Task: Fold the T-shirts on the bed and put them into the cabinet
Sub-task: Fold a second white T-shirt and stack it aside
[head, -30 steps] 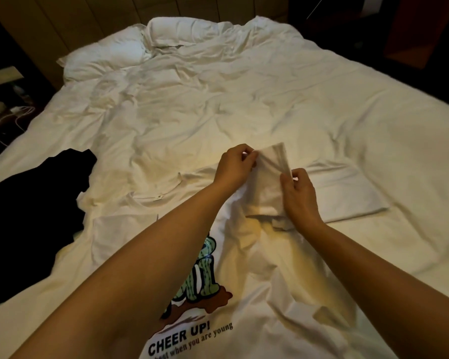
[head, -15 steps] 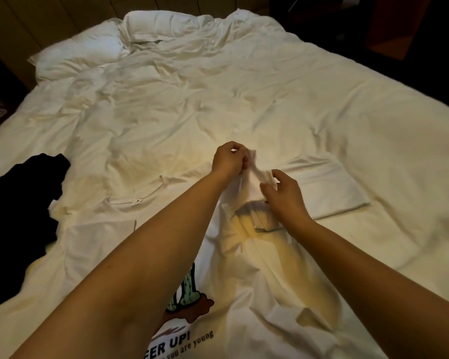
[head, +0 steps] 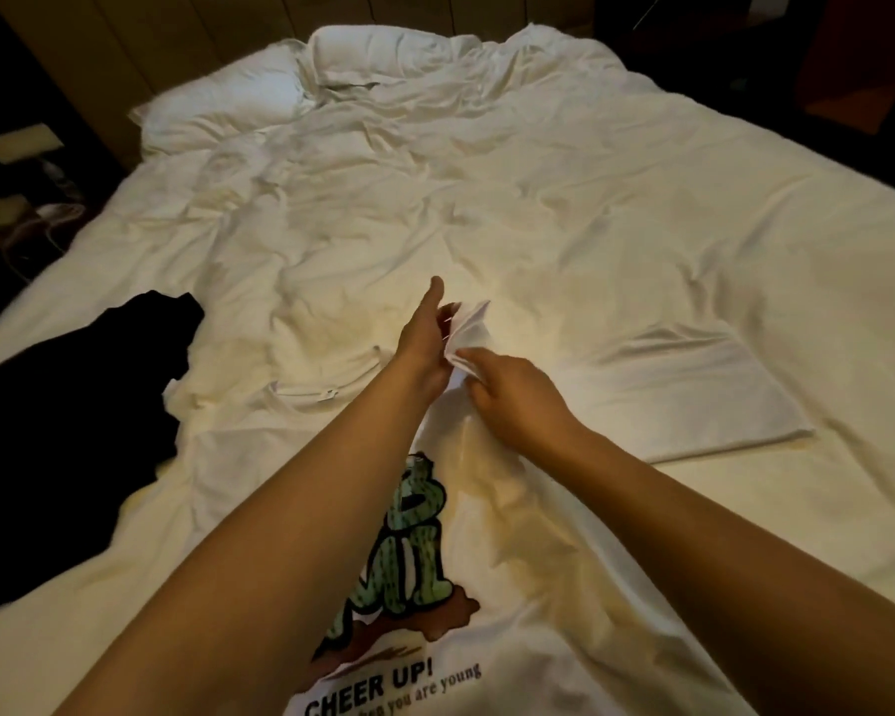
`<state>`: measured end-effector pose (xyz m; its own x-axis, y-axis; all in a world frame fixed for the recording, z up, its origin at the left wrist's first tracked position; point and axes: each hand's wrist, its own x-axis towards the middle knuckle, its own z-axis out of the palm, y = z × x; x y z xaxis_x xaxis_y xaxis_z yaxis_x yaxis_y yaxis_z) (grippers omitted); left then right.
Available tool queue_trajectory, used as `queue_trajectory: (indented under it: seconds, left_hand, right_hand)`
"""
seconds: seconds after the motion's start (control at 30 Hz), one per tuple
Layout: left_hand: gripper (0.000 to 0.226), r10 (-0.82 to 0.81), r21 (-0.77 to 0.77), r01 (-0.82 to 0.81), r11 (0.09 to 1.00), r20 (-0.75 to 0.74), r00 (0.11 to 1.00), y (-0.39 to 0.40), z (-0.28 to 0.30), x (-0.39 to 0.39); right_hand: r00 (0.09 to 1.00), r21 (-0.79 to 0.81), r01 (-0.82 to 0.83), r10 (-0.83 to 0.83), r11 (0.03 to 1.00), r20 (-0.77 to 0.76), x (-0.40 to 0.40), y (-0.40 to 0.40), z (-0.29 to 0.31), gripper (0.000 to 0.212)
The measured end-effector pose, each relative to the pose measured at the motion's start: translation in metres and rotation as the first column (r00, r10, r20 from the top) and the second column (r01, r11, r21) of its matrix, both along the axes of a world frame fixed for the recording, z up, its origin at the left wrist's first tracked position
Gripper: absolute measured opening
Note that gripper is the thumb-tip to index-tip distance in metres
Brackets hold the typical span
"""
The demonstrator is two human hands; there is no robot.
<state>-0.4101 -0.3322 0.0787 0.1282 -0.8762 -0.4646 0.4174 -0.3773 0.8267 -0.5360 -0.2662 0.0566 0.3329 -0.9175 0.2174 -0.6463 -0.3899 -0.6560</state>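
Note:
A white T-shirt (head: 507, 571) with a green cartoon print and the words "CHEER UP!" lies spread on the bed in front of me, collar to the far left. Its right sleeve (head: 468, 328) is bunched and lifted off the bed. My left hand (head: 425, 338) pinches the sleeve from the left, thumb pointing up. My right hand (head: 512, 390) grips the same sleeve lower down from the right. A folded white T-shirt (head: 683, 400) rests flat just right of my hands. A black T-shirt (head: 68, 405) lies crumpled at the left side of the bed.
The bed (head: 590, 209) is covered by a wrinkled white duvet, with pillows (head: 259, 95) at the far end. A dark bedside area with cables (head: 16, 219) lies beyond the left edge. Dark floor runs along the right edge.
The sleeve has been gathered tighter and raised; my left thumb now points up. The view shifted, so the black T-shirt shows more fully at left.

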Motion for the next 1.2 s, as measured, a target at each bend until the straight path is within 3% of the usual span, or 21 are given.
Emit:
queue_trajectory:
  seconds: [0.07,0.13,0.2,0.23,0.27,0.33,0.43,0.53,0.63,0.73,0.8,0.87,1.0,1.2]
  left_hand:
    - [0.056,0.043,0.010,-0.042,0.999,-0.135,0.990,0.007,-0.003,0.022]
    - [0.065,0.074,0.019,-0.072,0.997,-0.174,0.982,0.015,-0.012,0.044]
    - [0.068,0.079,0.065,-0.076,0.995,-0.048,0.996,0.026,-0.022,0.058]
    - [0.067,0.035,0.131,-0.047,0.990,0.091,0.995,0.033,-0.029,0.064]
    - [0.059,-0.008,0.198,-0.036,0.979,0.216,0.976,0.039,-0.037,0.071]
    - [0.022,0.001,0.239,-0.099,0.966,0.379,0.926,0.046,-0.046,0.080]
    - [0.025,0.072,0.153,-0.181,0.972,0.536,0.841,0.045,-0.051,0.088]
    - [0.023,0.097,0.050,-0.162,0.986,0.615,0.783,0.040,-0.054,0.086]
    - [0.011,0.116,-0.034,-0.142,0.989,0.773,0.624,0.047,-0.056,0.079]
    - [0.042,0.151,-0.154,-0.013,0.988,0.944,0.295,0.059,-0.064,0.066]
    - [0.046,0.055,-0.065,0.206,0.976,0.997,0.053,0.065,-0.077,0.057]
    - [0.051,-0.108,0.136,0.304,0.943,0.989,-0.105,0.068,-0.091,0.054]
    - [0.063,-0.280,0.335,0.283,0.899,0.935,-0.218,0.072,-0.108,0.064]
    - [0.064,-0.333,0.391,0.288,0.874,0.914,-0.233,0.075,-0.101,0.065]
  right_hand:
    - [0.992,-0.057,-0.055,0.048,0.997,-0.115,0.019,0.003,-0.001,0.043]
    - [0.967,-0.076,-0.123,0.102,0.989,-0.235,0.037,0.007,-0.004,0.040]
    - [0.941,-0.044,-0.183,0.162,0.982,-0.297,0.051,0.012,-0.009,0.038]
    - [0.930,-0.017,-0.206,0.191,0.978,-0.314,0.055,0.015,-0.012,0.039]
    - [0.919,0.016,-0.229,0.222,0.973,-0.326,0.059,0.018,-0.014,0.041]
    - [0.909,0.062,-0.263,0.269,0.963,-0.319,0.063,0.023,-0.019,0.043]
    - [0.944,0.049,-0.197,0.203,0.979,-0.260,0.057,0.023,-0.023,0.048]
    - [0.967,-0.027,-0.071,0.063,0.997,-0.247,0.043,0.006,-0.028,0.046]
    - [0.955,-0.047,-0.019,0.004,0.999,-0.296,0.031,-0.018,-0.039,0.038]
    - [0.937,-0.072,-0.044,0.016,0.996,-0.350,0.029,-0.034,-0.053,0.035]
    - [0.933,-0.105,-0.069,0.027,0.992,-0.359,0.033,-0.038,-0.061,0.042]
    - [0.915,-0.054,-0.075,0.048,0.996,-0.400,0.038,-0.038,-0.067,0.058]
    - [0.808,0.062,-0.061,0.086,0.996,-0.583,0.038,-0.035,-0.087,0.069]
    - [0.789,0.055,-0.044,0.068,0.998,-0.610,0.038,-0.033,-0.089,0.070]
